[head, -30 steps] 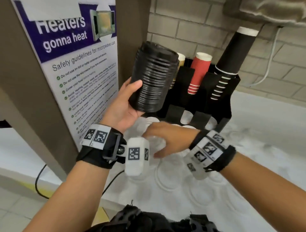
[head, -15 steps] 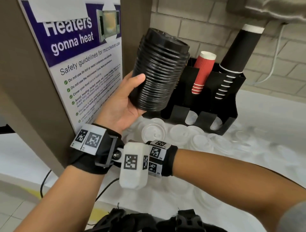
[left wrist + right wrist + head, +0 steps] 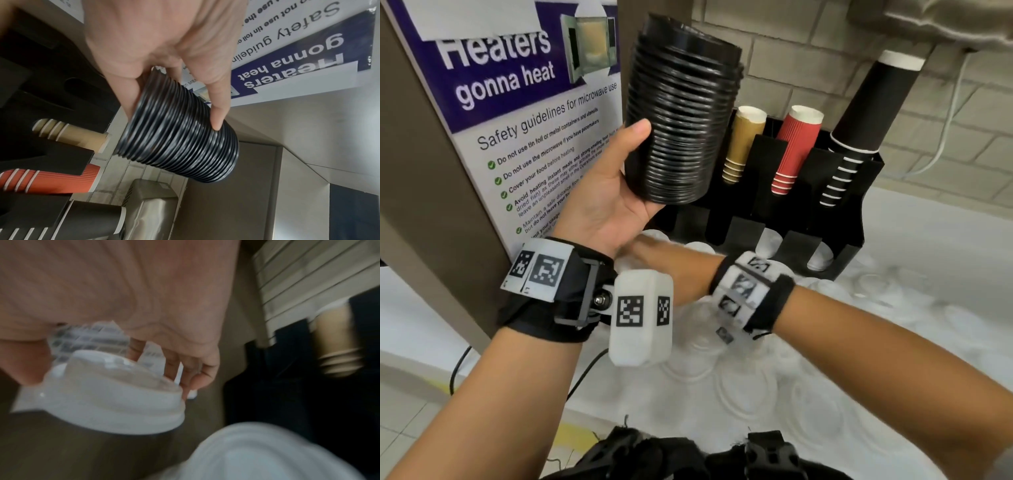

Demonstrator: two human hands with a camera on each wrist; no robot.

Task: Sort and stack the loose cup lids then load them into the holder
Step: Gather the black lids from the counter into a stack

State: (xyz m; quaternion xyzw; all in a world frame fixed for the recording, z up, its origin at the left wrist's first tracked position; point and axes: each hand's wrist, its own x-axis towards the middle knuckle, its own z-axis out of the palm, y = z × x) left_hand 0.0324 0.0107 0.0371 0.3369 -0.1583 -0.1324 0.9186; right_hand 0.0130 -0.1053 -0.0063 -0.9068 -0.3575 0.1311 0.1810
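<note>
Holder, black, on our counter, cups upright in its slots. Stack of black lids: raised before the holder, grasped in our left hand. White lid: pinched by our right hand, low beside the holder.

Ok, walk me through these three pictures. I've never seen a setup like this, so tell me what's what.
No machine here: a person wears cameras on the head and both wrists. The head view looks down at both arms. The left hand grips a tall stack of black plastic lids; the left wrist view shows it close up. The right hand, seen blurred in its wrist view, holds a white plastic lid. More loose white lids lie on the white counter, before a black cup holder.
</note>
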